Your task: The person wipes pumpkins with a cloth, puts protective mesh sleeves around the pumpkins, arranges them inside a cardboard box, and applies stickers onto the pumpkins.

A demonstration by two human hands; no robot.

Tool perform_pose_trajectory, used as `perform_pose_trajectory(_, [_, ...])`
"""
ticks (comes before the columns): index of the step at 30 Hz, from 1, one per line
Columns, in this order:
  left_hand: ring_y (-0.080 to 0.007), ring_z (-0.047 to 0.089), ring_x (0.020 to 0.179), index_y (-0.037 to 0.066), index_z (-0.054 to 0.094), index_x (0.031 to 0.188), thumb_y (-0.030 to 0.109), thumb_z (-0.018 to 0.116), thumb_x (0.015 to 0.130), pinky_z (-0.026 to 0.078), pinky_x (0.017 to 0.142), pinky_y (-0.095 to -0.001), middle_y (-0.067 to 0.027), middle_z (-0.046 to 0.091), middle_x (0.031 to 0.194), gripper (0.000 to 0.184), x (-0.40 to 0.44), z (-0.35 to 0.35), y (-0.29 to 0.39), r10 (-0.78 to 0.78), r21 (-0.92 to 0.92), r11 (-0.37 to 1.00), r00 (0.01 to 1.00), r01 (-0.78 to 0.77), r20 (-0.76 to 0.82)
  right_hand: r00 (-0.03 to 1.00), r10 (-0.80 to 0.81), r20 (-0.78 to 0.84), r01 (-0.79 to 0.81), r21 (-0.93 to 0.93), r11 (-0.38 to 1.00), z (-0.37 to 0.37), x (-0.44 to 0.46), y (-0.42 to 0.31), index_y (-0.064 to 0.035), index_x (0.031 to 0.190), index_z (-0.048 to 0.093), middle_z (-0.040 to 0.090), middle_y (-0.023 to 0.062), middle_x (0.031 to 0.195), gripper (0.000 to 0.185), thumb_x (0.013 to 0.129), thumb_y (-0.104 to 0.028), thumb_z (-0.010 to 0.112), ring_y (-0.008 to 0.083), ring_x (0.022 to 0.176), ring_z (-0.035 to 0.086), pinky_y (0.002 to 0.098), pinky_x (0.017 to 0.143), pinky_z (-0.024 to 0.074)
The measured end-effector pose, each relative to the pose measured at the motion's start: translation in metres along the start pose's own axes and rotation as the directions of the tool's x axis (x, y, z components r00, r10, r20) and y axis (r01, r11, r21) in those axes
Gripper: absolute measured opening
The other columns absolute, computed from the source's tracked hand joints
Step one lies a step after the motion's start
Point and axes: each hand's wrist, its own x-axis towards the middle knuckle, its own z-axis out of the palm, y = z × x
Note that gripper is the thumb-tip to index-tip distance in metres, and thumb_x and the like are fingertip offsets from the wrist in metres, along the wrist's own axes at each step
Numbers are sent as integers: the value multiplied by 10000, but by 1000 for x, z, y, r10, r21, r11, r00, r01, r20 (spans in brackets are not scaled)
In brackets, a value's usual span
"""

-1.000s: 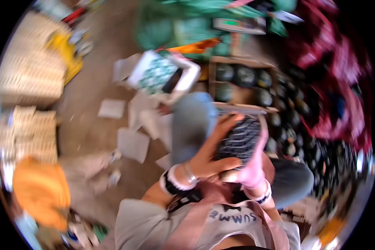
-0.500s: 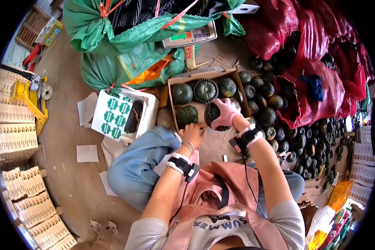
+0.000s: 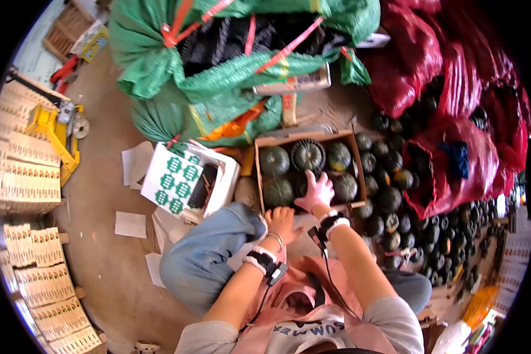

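A: Right hand?
B: Right hand (image 3: 316, 196), pink glove, over the near row of the cardboard box (image 3: 361, 171). Fingers spread, pointing away from the body, on the near-middle pumpkin (image 3: 299, 185).
A: How much of that pumpkin shows?
B: Just a dark bit left of the glove; the rest is covered. Grip or light touch, cannot tell.
A: Neighbours?
B: Near-left pumpkin (image 3: 278, 192) to its left, near-right pumpkin (image 3: 344, 187) right of the fingers. Far row: far-left pumpkin (image 3: 275, 161), netted pumpkin (image 3: 308, 156) just beyond the fingertips, far-right pumpkin (image 3: 338, 157).
A: Left hand?
B: Left hand (image 3: 281, 222), bare, at the box's near edge, below the near-left pumpkin. Fingers slightly apart, pinching nothing visible. Contact with the cardboard, cannot tell.
A: Around it?
B: White foam box (image 3: 225, 180) left, sticker sheet (image 3: 172, 180) on it. Loose pumpkins (image 3: 389, 199) on the floor, right. Green sacks (image 3: 153, 121) beyond, red net sack (image 3: 481, 159) far right.
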Motion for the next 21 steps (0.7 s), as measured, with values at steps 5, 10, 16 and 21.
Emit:
perform_pose_trajectory(5, [-301, 561, 866, 41, 611, 933, 117, 658, 796, 480, 734, -358, -137, 588, 946, 164, 45, -203, 44, 115, -212, 860, 582, -464, -805, 983, 34, 178, -20, -82, 996, -2, 5, 0, -325, 1448, 111, 165, 168, 1466, 1143, 559, -484, 811, 371, 1297, 272, 499, 933, 401])
perform_pose_trajectory(10, [-369, 527, 971, -31, 558, 1045, 196, 645, 792, 431, 863, -426, -202, 528, 1071, 351, 90, -358, 30, 184, 170, 983, 384, -71, -905, 995, -59, 76, 51, 107, 993, -30, -43, 10, -266, 1443, 150, 150, 178, 1479, 1018, 651, -426, 770, 386, 1337, 215, 545, 990, 339])
perform_pose_trajectory(16, [-328, 565, 884, 17, 569, 816, 194, 557, 788, 493, 758, -408, -173, 564, 910, 179, 133, -375, -13, 231, 328, 936, 480, 128, -846, 782, -266, -564, 538, 394, 745, -7, -107, 49, -34, 1111, 532, 512, 179, 1129, 515, 689, -268, 712, 366, 1081, 452, 462, 937, 379])
perform_pose_trajectory(21, [-263, 528, 602, 62, 523, 717, 128, 662, 735, 425, 531, -385, -84, 528, 648, 155, -8, -324, 70, 526, 442, 845, 322, -301, -787, 435, -406, -803, 874, 269, 405, -83, -150, 19, -10, 838, 542, 563, 147, 860, 176, 806, -160, 630, 307, 822, 555, 386, 765, 461])
